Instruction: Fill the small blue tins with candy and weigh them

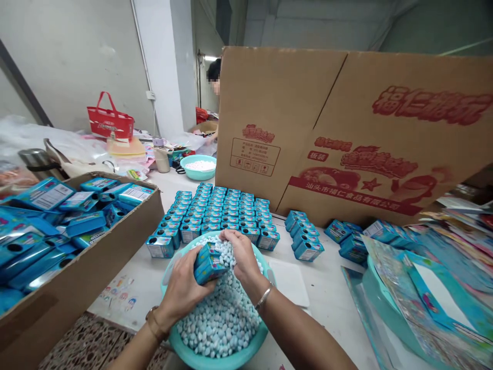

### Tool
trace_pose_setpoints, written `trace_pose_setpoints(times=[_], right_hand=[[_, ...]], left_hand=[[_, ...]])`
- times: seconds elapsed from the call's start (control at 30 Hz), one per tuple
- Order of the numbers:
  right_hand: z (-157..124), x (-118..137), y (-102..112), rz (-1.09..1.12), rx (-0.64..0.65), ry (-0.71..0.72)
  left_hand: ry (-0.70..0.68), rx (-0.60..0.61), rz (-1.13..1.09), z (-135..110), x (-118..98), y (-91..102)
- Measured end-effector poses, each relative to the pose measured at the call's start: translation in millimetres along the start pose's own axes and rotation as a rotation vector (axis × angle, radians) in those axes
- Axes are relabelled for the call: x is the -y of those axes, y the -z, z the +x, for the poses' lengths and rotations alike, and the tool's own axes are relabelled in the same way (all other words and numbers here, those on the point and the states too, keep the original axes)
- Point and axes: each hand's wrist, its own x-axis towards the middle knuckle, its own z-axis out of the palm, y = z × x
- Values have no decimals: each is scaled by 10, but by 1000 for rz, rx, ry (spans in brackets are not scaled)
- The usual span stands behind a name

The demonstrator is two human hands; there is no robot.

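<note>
My left hand (184,288) grips a small blue printed box (208,264), tilted over a turquoise basin (215,358). The basin is heaped with small pale blue and white candies (217,326). At the box's right side, my right hand (242,254) has its fingers curled round a cluster of candies against the box's upper end. The box's opening is partly hidden by the candies and fingers. Behind the basin, similar blue boxes (210,216) stand upright in tight rows, many with a dark round hole on top.
On the left, a cardboard tray (127,234) holds a pile of blue boxes. A large carton (285,118) rises behind the rows. Another candy basin (199,172) sits farther back. Flat printed sheets (442,288) lie over a basin on the right. A person is partly visible behind the carton.
</note>
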Motion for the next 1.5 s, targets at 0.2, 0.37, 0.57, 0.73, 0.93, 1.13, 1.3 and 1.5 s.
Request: trace_pose_setpoints(times=[0.2, 0.37, 0.57, 0.73, 0.93, 1.13, 1.3, 1.5], right_hand=[[-27, -4, -16, -49, 7, -54], [-112, 59, -66, -73, 29, -44], [-285, 189, 62, -149, 215, -7], [-249, -44, 689, -504, 133, 85], [-144, -547, 960, -871, 67, 222], [-9, -665, 681, -414, -61, 25], [30, -498, 456, -38, -111, -100], [62, -89, 234, 78, -40, -79]], left_hand=[[9, 10, -10, -19, 39, 4], [7, 29, -33, -58, 42, -16], [17, 78, -104, -97, -7, 142], [-83, 384, 134, 117, -80, 514], [-207, 734, 560, 446, -260, 368], [-127, 646, 544, 358, -266, 103], [-8, 394, 349, 111, -180, 77], [136, 51, 76, -87, -170, -73]])
